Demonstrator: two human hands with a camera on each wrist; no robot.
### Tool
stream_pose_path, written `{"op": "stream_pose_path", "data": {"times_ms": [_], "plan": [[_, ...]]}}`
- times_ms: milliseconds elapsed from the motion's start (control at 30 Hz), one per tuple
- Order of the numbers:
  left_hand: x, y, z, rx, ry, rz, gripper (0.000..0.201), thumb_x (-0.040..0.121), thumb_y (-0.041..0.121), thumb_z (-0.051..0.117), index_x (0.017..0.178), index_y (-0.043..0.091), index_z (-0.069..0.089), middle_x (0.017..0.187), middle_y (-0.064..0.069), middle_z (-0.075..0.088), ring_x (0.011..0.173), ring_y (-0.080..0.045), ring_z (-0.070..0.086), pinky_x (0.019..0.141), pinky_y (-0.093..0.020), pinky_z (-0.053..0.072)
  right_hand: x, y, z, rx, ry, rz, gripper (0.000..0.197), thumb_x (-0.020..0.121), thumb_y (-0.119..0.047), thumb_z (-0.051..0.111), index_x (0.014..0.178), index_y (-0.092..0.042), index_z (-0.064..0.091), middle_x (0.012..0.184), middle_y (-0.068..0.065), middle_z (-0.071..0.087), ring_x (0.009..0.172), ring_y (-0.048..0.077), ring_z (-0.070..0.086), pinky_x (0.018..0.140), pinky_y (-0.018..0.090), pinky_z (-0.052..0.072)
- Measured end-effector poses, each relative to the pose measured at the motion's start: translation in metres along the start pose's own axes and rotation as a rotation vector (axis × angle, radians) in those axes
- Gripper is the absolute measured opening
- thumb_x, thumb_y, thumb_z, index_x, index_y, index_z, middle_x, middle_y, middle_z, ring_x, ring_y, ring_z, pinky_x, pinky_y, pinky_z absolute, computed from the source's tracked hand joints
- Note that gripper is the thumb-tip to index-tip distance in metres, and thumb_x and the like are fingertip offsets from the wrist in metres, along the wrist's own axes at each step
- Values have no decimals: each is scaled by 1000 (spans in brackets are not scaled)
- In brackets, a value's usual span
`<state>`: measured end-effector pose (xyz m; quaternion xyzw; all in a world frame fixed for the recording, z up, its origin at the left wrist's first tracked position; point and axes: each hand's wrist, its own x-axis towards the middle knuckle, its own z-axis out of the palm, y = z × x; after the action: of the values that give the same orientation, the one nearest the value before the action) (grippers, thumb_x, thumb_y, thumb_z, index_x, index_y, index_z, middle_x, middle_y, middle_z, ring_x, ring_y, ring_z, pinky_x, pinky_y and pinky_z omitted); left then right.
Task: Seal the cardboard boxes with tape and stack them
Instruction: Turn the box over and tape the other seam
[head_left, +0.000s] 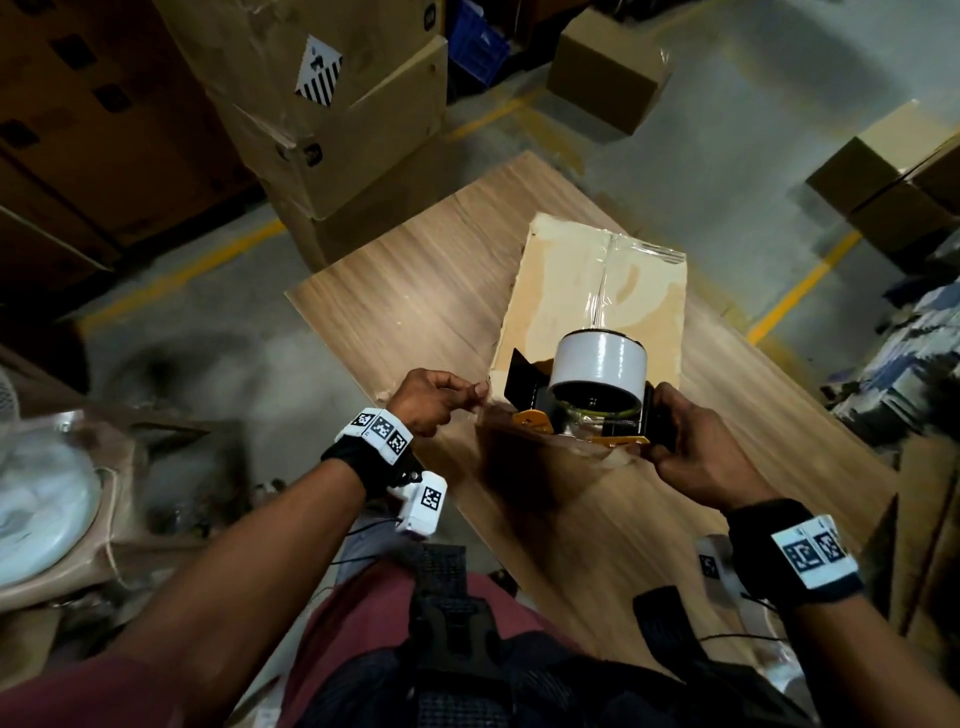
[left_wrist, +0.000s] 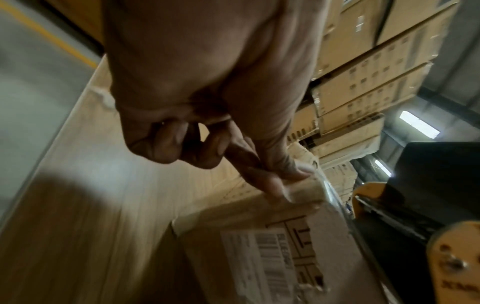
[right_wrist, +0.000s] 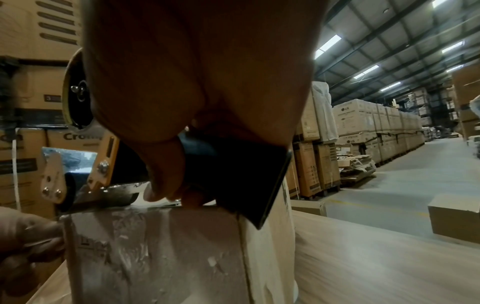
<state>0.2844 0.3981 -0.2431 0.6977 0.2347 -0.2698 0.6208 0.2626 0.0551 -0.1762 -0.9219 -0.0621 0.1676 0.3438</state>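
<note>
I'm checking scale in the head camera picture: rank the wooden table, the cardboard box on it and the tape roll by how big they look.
1. wooden table
2. cardboard box
3. tape roll

The roll sits nearer the camera, which flatters it, yet it looks smallest.

It was a warehouse: beyond the right hand (right_wrist: 197, 86) ran a long aisle (right_wrist: 405, 185) lined with palletised stacked cartons (right_wrist: 376, 131), under strip-lit roof trusses (right_wrist: 389, 41).

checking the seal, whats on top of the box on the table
On the cardboard box lies a clear tape strip along the top seam. At its near edge sits the tape dispenser, held by the right hand. The seam under the dispenser is covered.
</note>
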Motion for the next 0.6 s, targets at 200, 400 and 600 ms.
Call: {"op": "stream_pose_path", "data": {"times_ms": [200,400,600], "plan": [[-6,-11,13,31,-98,-289,69,66,84,67,78,17,65,59,2,56,36,-9,36,37,-15,29,0,-3,-2,-15,-59,3,45,78,2,75,98,-29,48,83,-1,66,80,31,62,72,53,53],[10,-41,2,434,151,-17,64,66,67,89,101,15,77,87,-5,77,81,-27,74,76,-35,58,-1,3,0,19,-83,14,61,77,-12,71,128,-41,55,106,-9,74,101,19,70,90,57,56],[-33,-11,43,573,348,1097,40,76,14,74,115,8,74,114,-7,74,101,-25,69,94,-35,55,1,6,-1,11,-79,-16,71,84,-5,73,133,-52,55,107,-10,76,102,17,71,94,46,56]]}}
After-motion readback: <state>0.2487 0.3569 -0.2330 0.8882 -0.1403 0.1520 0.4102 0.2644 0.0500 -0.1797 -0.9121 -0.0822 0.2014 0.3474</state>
